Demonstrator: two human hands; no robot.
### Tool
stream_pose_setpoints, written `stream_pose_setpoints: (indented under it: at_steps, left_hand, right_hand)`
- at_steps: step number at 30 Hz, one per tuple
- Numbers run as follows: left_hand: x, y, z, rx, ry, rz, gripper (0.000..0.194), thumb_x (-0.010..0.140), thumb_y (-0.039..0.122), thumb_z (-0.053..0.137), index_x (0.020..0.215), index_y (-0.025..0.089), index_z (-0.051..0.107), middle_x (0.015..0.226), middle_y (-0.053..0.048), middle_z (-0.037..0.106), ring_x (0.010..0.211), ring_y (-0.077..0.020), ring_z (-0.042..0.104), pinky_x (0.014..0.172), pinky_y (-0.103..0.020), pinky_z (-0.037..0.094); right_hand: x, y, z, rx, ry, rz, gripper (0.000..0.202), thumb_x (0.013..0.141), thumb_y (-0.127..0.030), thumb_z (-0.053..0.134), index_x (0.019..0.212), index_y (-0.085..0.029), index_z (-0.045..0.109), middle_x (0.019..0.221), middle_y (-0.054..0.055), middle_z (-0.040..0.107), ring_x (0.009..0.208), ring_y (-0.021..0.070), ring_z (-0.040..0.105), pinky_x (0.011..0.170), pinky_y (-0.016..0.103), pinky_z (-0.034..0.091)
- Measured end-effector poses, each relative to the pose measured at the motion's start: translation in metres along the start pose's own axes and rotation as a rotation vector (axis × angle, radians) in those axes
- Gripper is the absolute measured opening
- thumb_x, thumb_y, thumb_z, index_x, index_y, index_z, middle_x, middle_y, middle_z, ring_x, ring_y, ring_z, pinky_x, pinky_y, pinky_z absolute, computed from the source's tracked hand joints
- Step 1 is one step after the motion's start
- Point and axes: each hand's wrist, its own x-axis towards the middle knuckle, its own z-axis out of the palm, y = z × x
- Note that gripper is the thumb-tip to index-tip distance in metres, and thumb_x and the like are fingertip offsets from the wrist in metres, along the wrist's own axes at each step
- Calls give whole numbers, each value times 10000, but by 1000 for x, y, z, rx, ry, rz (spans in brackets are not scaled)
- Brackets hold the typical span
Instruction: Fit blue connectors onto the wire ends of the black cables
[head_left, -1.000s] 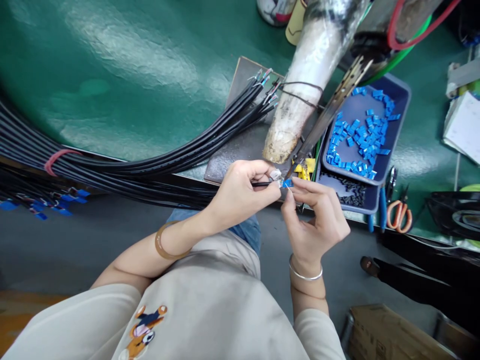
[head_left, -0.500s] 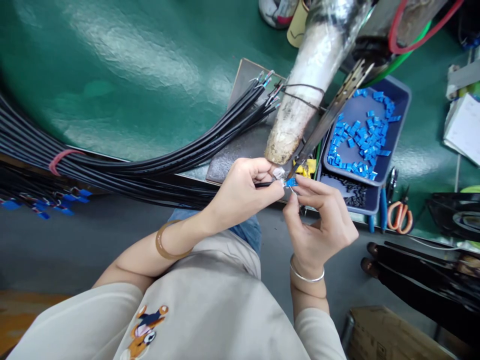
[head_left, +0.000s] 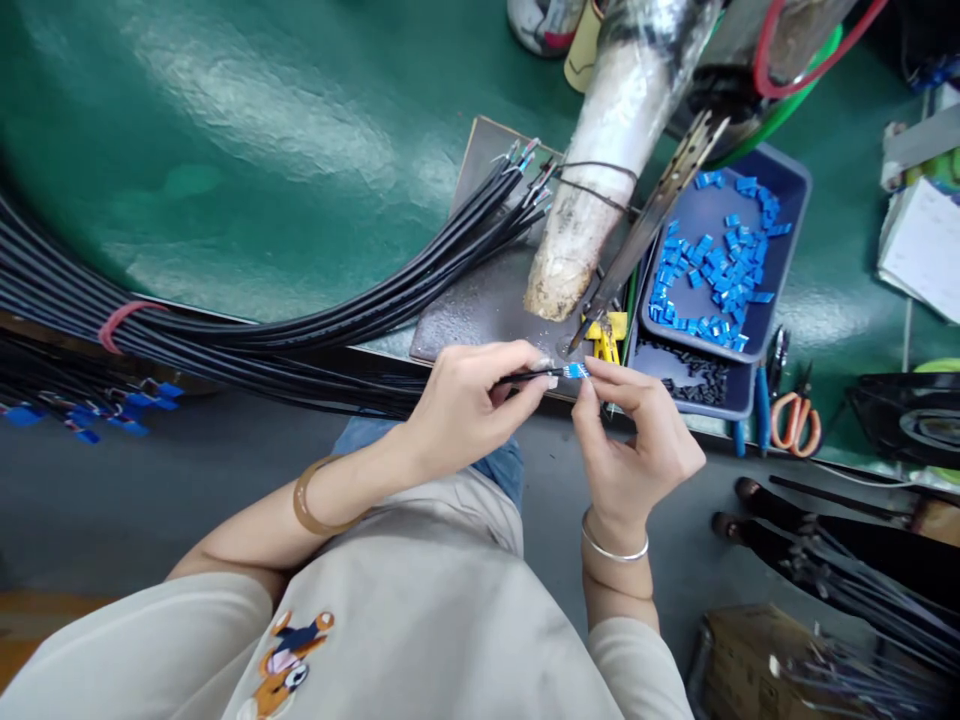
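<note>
My left hand [head_left: 480, 400] pinches a thin black cable [head_left: 534, 376] near its end, thumb and fingers closed round it. At the cable's tip sits a small blue connector [head_left: 576, 370], with fine wires running into its left side. My right hand [head_left: 634, 430] grips the connector's right end between thumb and fingertips. Just above the connector, the tip of a soldering iron [head_left: 600, 300] points down beside a white extraction hose [head_left: 577, 220]. Many black cables [head_left: 360, 330] with stripped, coloured wire ends lie to the left.
A tray [head_left: 787, 240] of blue connectors rests over another tray [head_left: 739, 400] of small black pieces. Orange-handled scissors [head_left: 796, 425] and blue-handled pliers [head_left: 763, 410] lie at the table edge. Finished-looking cable ends [head_left: 90, 400] hang left. A person's legs [head_left: 825, 540] show at right.
The connector and both hands have moved slightly down, clear of the iron's tip. My left fingers have shifted back along the cable, leaving the joint more exposed.
</note>
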Motion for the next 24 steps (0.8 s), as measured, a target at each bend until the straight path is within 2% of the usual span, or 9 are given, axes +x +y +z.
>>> stream_pose_setpoints:
  at_steps: [4, 7, 11, 14, 16, 19, 21, 22, 24]
  left_hand:
    - [-13, -5, 2, 185, 54, 313, 170, 932, 124, 527, 1009, 136, 678, 695, -1, 630, 578, -76, 514, 579, -193, 400]
    - [-20, -5, 4, 232, 80, 369, 207, 938, 119, 510, 1065, 134, 674, 712, -12, 647, 611, -87, 569, 589, -187, 427]
    - [-31, -2, 4, 152, 11, 243, 170, 917, 131, 562, 1026, 114, 692, 756, -37, 719, 586, -82, 603, 586, -183, 460]
    - [-46, -6, 4, -25, -125, 28, 128, 865, 169, 637, 957, 122, 713, 819, -50, 767, 612, -94, 665, 606, -179, 506]
    - [-60, -14, 7, -90, -229, -141, 102, 831, 190, 662, 894, 132, 718, 776, -35, 759, 601, -97, 668, 571, -169, 500]
    - [-78, -26, 10, -20, -317, -239, 86, 790, 223, 697, 807, 144, 728, 570, 21, 653, 473, -77, 554, 473, -169, 415]
    - [-83, -30, 8, -28, -269, -216, 83, 808, 214, 680, 807, 149, 732, 598, 11, 669, 508, -83, 573, 503, -180, 435]
    - [-82, -30, 4, -43, -196, -173, 83, 826, 201, 664, 814, 151, 729, 666, -9, 704, 569, -95, 610, 551, -192, 468]
    - [-71, -26, -9, -48, 34, -33, 80, 849, 186, 650, 807, 155, 711, 778, -44, 738, 695, -124, 652, 680, -242, 520]
  right_hand:
    - [-5, 0, -1, 47, 24, 19, 158, 815, -87, 692, 868, -223, 631, 920, -2, 773, 821, 131, 745, 760, 256, 605]
    - [-10, -2, -2, 76, 36, 10, 180, 793, -62, 706, 864, -214, 642, 915, 1, 774, 816, 129, 747, 740, 243, 602]
    - [-14, -3, -5, 113, 71, 59, 146, 812, -87, 692, 871, -209, 640, 897, 6, 772, 812, 144, 754, 728, 269, 622]
    - [-18, 0, -7, 183, 163, 172, 73, 851, -143, 660, 867, -199, 616, 867, 15, 762, 779, 170, 762, 696, 317, 639]
    - [-20, 4, -8, 244, 254, 221, 60, 856, -166, 657, 859, -193, 604, 841, 11, 753, 725, 174, 760, 638, 316, 634]
    - [-21, 10, -8, 287, 373, 247, 82, 833, -175, 687, 837, -185, 606, 791, -3, 745, 654, 167, 747, 583, 292, 615]
    - [-21, 10, -8, 280, 398, 262, 89, 829, -187, 695, 823, -183, 607, 767, -8, 743, 641, 165, 744, 582, 287, 612]
    - [-20, 9, -8, 277, 396, 269, 93, 831, -194, 696, 819, -182, 605, 762, -8, 743, 643, 166, 745, 584, 286, 612]
    - [-18, 4, -9, 297, 375, 289, 102, 841, -209, 689, 814, -182, 595, 762, -4, 744, 637, 166, 745, 567, 275, 601]
